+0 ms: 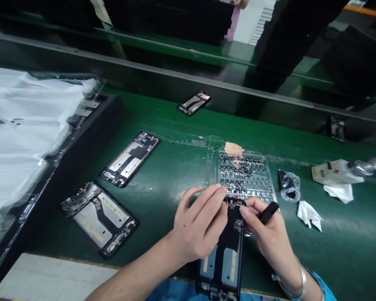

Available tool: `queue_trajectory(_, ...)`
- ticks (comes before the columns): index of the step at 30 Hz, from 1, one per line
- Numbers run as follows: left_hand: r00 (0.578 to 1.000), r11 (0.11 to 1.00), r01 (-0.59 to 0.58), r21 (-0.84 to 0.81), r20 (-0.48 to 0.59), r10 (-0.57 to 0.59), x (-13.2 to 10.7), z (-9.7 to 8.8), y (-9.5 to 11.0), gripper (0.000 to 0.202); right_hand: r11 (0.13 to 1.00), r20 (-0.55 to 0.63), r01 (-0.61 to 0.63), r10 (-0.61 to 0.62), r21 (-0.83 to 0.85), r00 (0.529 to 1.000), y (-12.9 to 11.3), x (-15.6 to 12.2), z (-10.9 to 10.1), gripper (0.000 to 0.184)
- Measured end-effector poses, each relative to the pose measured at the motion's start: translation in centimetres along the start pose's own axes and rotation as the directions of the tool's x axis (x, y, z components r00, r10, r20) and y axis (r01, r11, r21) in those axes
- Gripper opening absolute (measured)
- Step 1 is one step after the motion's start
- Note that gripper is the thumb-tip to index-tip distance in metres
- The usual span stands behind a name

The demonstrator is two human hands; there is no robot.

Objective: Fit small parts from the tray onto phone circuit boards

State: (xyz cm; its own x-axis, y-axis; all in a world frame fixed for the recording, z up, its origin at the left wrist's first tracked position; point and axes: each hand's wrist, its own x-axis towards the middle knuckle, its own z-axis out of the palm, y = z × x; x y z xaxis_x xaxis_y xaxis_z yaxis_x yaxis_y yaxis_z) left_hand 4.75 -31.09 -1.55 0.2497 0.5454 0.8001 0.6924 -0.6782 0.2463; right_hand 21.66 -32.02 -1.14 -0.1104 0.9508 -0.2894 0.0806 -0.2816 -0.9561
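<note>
An opened phone frame (221, 255) with its inside facing up spans the table's front edge, its lower end toward me. My left hand (202, 225) lies across its upper left part, fingers bent together at the top corner; whatever they pinch is hidden. On the other side, my right hand (269, 230) has thumb and forefinger at the frame's upper right edge. A black stick-like tool (268, 213) is tucked in that hand, its working end out of sight. Just beyond the frame lies a clear plastic tray (265, 177) with rows of small parts.
More opened phone frames lie left (100, 219), beyond it (130, 159) and at the back (194, 103). A white-covered tray (28, 121) rests on a black box at far left. Rightward are a plastic-wrapped black item (288, 184), white scraps (310, 215) and a bottle (336, 172).
</note>
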Motion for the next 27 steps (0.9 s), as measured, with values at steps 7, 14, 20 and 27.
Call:
queue_trajectory(7,0.978,0.997,0.019,0.070,0.207,-0.033,0.3,-0.2,0.0,0.017,1.000,-0.018,0.011,-0.011,-0.026,1.000,0.1,0.3,0.1,0.024)
queue_trajectory(14,0.914,0.880,0.375,-0.291,0.272,-0.300,0.4,-0.6,0.1,0.026,1.000,-0.028,0.018,-0.018,-0.003,0.999,0.1,0.2,-0.2,0.024)
queue_trajectory(20,0.466,-0.093,0.848,-0.523,0.817,-0.339,0.8,-0.3,-0.2,0.021,0.998,-0.011,0.009,-0.008,0.062,1.000,0.0,0.3,-0.6,0.024)
queue_trajectory(27,0.447,-0.142,0.850,-0.507,0.838,-0.313,-0.1,0.7,0.5,0.022,0.968,-0.042,0.061,-0.073,-0.244,0.996,-0.9,1.1,-0.9,0.026)
